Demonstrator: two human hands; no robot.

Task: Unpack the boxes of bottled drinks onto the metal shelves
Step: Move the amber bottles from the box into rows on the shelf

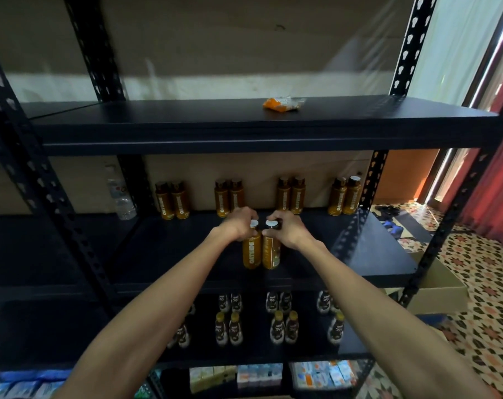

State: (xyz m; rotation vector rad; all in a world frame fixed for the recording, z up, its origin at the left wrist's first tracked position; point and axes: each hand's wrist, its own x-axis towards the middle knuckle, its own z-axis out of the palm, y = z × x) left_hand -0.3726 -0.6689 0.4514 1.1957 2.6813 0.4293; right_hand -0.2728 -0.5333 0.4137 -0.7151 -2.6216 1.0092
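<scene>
"OATSIDE" down the held brown bottle (252, 249), same "OATSIDE" on brown bottles at shelf back (172, 200)

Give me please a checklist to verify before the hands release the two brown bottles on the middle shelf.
1. Left hand grips the left bottle at its cap: ok.
2. Right hand grips the right bottle at its cap: ok.
3. Both bottles upright, side by side: ok.
4. Bases resting on the middle shelf: cannot tell.
5. Back row pairs stand apart behind them: ok.
6. Names facing forward: left bottle yes, right bottle turned, not ok.
</scene>
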